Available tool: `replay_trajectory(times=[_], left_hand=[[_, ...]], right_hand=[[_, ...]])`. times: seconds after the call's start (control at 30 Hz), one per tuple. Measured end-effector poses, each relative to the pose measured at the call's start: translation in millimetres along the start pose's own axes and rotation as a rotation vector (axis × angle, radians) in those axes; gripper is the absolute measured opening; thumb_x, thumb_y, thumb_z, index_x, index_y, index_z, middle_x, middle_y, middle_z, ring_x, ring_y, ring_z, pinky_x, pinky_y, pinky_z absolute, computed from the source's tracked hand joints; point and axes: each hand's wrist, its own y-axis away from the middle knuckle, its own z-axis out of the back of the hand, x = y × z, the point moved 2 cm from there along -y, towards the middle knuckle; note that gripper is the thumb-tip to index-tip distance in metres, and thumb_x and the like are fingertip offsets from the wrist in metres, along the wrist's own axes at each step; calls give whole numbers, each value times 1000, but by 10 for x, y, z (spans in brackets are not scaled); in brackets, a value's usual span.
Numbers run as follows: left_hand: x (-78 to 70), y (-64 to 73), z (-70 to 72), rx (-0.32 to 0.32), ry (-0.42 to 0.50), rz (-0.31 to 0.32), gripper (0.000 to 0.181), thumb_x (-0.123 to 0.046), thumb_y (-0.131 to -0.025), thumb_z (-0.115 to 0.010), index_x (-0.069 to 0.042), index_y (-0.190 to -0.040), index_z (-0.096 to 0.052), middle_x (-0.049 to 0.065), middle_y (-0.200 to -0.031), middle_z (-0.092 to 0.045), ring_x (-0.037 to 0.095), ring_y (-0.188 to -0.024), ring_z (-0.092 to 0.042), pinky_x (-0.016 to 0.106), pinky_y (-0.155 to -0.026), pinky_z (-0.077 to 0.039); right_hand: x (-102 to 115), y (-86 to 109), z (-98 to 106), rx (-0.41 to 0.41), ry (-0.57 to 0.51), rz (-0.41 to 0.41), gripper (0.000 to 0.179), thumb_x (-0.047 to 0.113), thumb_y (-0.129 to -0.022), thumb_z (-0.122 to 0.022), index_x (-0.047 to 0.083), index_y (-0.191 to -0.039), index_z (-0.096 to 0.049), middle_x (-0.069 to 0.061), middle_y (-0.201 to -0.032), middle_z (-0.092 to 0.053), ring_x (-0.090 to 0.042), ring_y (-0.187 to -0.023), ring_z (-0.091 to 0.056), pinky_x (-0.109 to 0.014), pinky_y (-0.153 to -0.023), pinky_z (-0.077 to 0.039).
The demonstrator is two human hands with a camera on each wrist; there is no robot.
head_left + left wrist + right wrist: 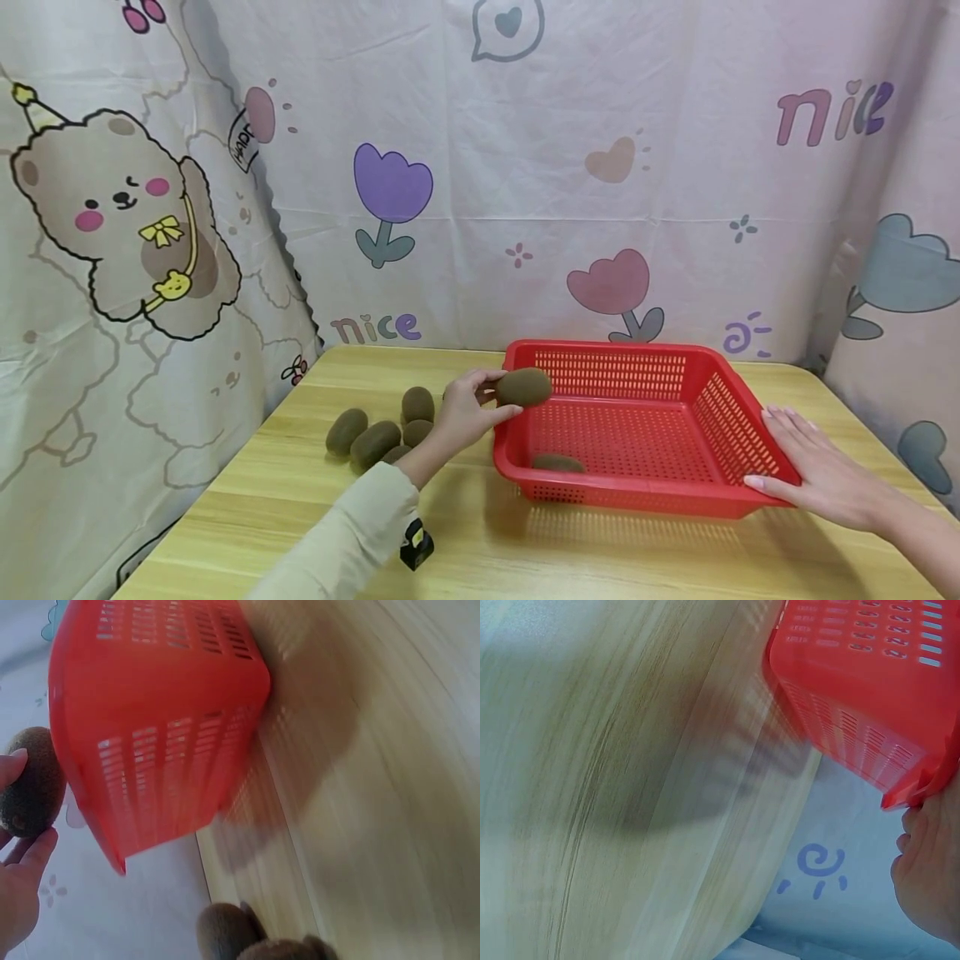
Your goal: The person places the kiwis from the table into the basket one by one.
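Observation:
My left hand (467,417) pinches a brown kiwi (525,387) between thumb and fingers, just above the left rim of a red plastic basket (600,482). In the left wrist view, that kiwi (34,782) is beside the basket's rim, partly covered by the fingers. Inside the basket, near its front left corner, lies another kiwi (558,462), half hidden by the front wall. My right hand (832,475) holds the basket's right rim near the front corner, thumb over the edge and fingers along the outside.
Several loose kiwis (375,444) are grouped on the wooden table (480,550) left of the basket, some partly behind the left forearm. A small black object (416,546) shows beside the left sleeve. Printed curtains (487,167) hang behind the table and at its sides.

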Motion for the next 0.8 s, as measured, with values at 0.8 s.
replay_trajectory(times=[0.8], left_hand=[[-144, -214, -684, 363, -256, 26, 41, -19, -70, -81, -4, -104, -65, 4, -96, -66, 7, -80, -57, 16, -69, -51]], right_hand=[[-41, -12, -24, -6, -22, 3, 93, 45, -87, -55, -4, -147, -3, -36, -146, -11, -48, -138, 6, -46, -103, 27]])
